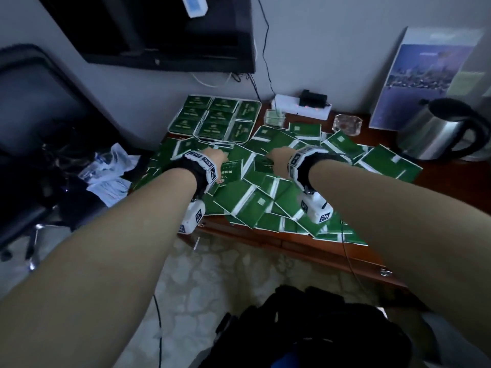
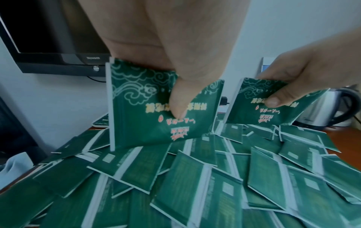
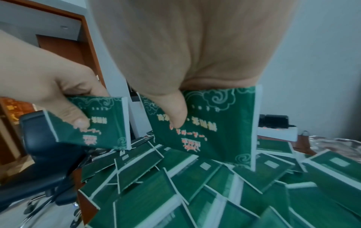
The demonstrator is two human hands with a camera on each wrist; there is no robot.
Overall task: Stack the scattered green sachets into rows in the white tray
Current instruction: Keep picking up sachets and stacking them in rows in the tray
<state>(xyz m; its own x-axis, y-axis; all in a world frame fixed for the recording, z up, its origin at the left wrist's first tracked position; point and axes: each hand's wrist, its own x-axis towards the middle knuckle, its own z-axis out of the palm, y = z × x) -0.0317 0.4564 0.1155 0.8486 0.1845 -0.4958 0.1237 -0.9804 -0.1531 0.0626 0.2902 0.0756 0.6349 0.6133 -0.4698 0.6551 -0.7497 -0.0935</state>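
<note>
Our left hand [image 2: 175,50] pinches one small stack of sachets [image 2: 156,111] and our right hand [image 3: 195,54] pinches another [image 3: 207,129], both just above the loose pile [image 1: 265,197] on the counter [image 1: 305,245]. Square each stack's edges before carrying it to the white tray [image 1: 174,132] at the far left. The tray's free space and each stack's count are hard to make out.

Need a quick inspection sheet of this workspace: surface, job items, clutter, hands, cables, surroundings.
Surface: wooden desk, mostly buried under sachets.
Job's things: white tray at the back holds rows of sachets; loose sachets heaped in front.
Clutter: kettle, glass ashtray, power strip.
Hands: left hand pinches a sachet; right hand pinches another sachet.
Cables: black cable runs down the wall.
Surroundings: monitor, office chair.
</note>
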